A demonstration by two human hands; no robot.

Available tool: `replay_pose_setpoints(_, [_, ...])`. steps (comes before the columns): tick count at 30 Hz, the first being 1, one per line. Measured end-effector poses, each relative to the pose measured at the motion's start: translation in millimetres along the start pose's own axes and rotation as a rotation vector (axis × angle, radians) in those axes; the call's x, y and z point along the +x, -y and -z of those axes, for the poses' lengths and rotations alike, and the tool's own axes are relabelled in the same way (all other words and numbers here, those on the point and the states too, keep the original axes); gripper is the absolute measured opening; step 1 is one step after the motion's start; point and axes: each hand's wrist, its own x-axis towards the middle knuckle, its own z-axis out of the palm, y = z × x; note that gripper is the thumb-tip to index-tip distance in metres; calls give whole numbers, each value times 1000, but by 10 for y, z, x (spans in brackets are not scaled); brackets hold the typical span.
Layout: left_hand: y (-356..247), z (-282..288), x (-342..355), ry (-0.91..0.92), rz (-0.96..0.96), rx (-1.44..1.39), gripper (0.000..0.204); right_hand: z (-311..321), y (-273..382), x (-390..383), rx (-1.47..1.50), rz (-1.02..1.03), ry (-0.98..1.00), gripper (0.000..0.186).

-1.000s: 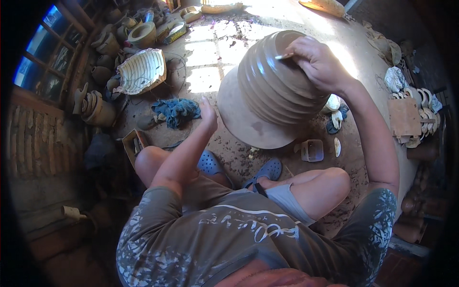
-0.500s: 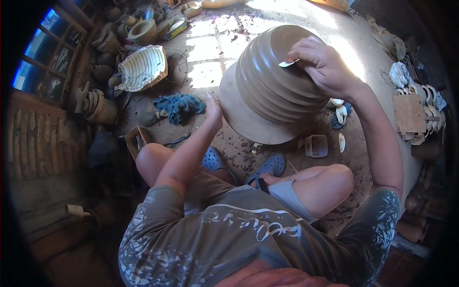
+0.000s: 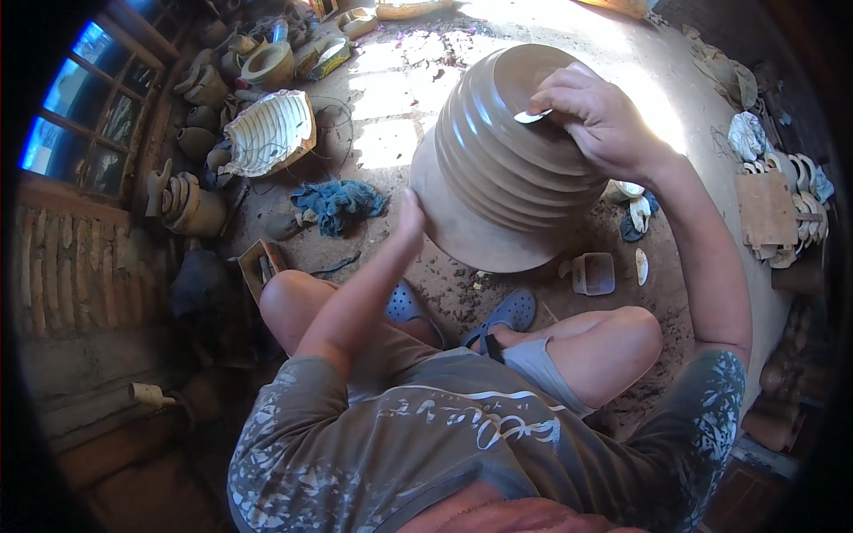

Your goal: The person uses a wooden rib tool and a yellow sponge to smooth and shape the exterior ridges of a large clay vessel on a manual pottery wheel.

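A large brown clay pot (image 3: pixel 499 167) with raised rings rests tilted on the floor in front of me. Its wide smooth rim faces my legs, and its flat end points up and away. My right hand (image 3: pixel 593 120) pinches a small white oval scraper (image 3: pixel 530 116), whose edge lies against the rings near that flat end. Against the left side of the rim, my left hand (image 3: pixel 410 218) is held flat with the fingers stretched out; part of them is hard to see.
To the left lie a blue cloth (image 3: pixel 339 207) and a ribbed white mould piece (image 3: pixel 269 133). A clear plastic tub (image 3: pixel 593 274) and a white oval piece (image 3: pixel 641 266) sit right of my feet. Clay pots (image 3: pixel 269 64) crowd the far left wall; a board (image 3: pixel 768 209) stands at right.
The whole view has shifted slightly. My right hand and the scraper hold nearly the same place on the pot, and my left hand stays by the rim.
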Motion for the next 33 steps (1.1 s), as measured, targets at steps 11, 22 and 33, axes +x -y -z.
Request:
replay_pose_setpoints(11, [151,-937,-1213,-43,328,-92,88,82,-94,-170,-17,-52,17,16])
replay_pose_setpoints(22, [513,-739,-969,105,394,-41,101,152,-8,-236,-24,-58,32,21])
replay_pose_setpoints(33, [-576,-52,-71,-77,101,-102,78,183,13,-166,-21,-53,45,24])
